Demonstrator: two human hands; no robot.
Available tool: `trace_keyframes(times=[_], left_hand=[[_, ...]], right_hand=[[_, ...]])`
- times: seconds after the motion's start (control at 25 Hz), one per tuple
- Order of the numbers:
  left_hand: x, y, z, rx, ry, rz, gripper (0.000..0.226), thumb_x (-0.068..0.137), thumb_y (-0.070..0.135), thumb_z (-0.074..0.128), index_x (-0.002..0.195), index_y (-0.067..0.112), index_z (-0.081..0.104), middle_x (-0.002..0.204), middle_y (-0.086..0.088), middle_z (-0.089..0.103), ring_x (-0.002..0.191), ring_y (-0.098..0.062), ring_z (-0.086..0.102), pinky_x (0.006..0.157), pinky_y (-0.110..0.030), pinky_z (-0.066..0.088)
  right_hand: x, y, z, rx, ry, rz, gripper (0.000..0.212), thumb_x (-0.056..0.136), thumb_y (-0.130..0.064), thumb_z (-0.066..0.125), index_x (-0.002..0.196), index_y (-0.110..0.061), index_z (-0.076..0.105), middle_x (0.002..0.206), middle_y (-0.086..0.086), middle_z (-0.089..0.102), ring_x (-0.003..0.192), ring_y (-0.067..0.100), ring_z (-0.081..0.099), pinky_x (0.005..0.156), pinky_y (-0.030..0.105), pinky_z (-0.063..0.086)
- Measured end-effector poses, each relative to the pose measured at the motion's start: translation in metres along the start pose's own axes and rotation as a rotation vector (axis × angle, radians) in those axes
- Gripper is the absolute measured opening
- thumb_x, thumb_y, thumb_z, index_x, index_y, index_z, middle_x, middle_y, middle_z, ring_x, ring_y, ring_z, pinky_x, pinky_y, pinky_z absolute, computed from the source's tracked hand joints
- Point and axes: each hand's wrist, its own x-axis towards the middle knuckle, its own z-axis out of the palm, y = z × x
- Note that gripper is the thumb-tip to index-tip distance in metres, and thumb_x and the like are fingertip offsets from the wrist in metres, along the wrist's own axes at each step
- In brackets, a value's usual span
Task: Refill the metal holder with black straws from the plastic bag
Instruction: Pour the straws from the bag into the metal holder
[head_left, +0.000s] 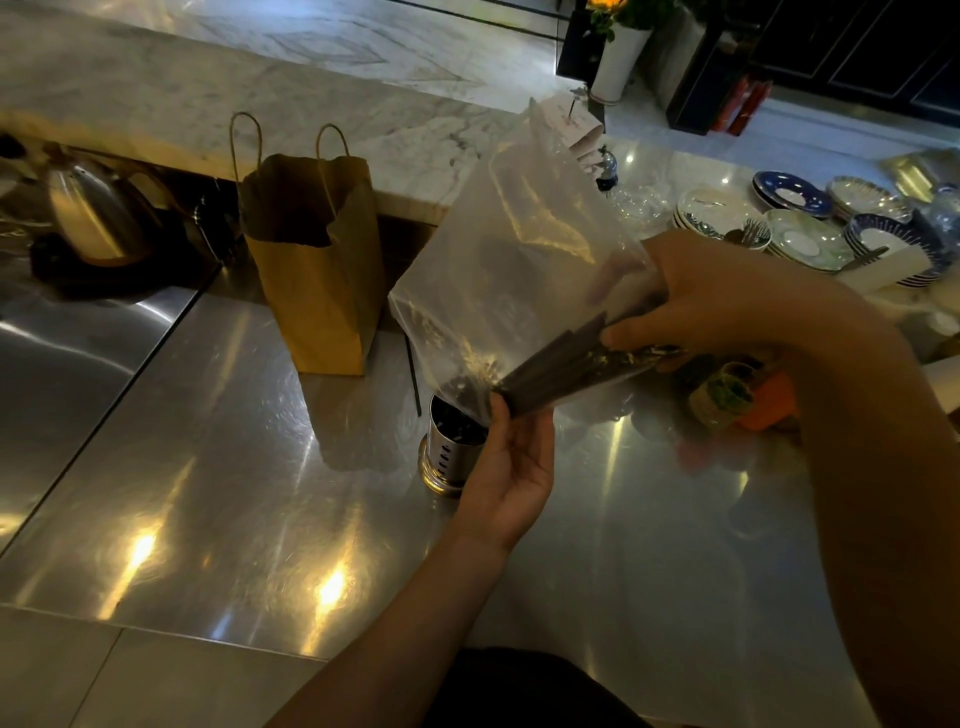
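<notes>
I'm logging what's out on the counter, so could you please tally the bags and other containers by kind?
Plastic bag: 1
Brown paper bag: 1
Metal holder: 1
Kettle: 1
White vase: 1
Total: 5
Plates and straws are too stacked or blurred to count.

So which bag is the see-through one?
The plastic bag held up in both hands; the brown paper bag standing behind on the counter isn't see-through.

Metal holder (451, 448) partly hidden by left hand (511, 467), bag-covered straws (561, 364) blurred
</notes>
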Motion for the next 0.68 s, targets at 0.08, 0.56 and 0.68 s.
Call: trace_keyframes(times=[0.08, 0.56, 0.68], left_hand=[[0.002, 0.0, 0.001, 0.018, 0.033, 0.015, 0.042, 0.075, 0.013, 0.075, 0.114, 0.0, 0.067, 0.113, -0.016, 0.072, 0.099, -0.026, 0.072, 0.087, -0.035, 0.057], [0.002, -0.006, 0.003, -0.033, 0.082, 0.029, 0.033, 0.077, 0.017, 0.07, 0.104, -0.003, 0.071, 0.105, -0.017, 0.074, 0.09, -0.027, 0.074, 0.074, -0.034, 0.062], [0.002, -0.006, 0.005, -0.019, 0.1, 0.02, 0.031, 0.078, 0.018, 0.07, 0.1, -0.003, 0.073, 0.105, -0.016, 0.074, 0.089, -0.025, 0.074, 0.077, -0.034, 0.061]], right_hand=[[-0.002, -0.001, 0.001, 0.007, -0.008, 0.015, 0.051, 0.078, -0.028, 0.077, 0.123, -0.022, 0.054, 0.104, 0.005, 0.066, 0.084, 0.02, 0.068, 0.069, 0.036, 0.059], [-0.009, -0.015, 0.006, 0.045, -0.003, -0.02, 0.042, 0.082, -0.02, 0.074, 0.12, -0.022, 0.055, 0.088, -0.001, 0.061, 0.063, 0.009, 0.063, 0.043, 0.013, 0.048], [-0.007, -0.016, 0.007, 0.047, 0.007, -0.026, 0.049, 0.082, -0.02, 0.074, 0.126, -0.019, 0.053, 0.095, 0.001, 0.061, 0.065, 0.01, 0.063, 0.046, 0.016, 0.051]])
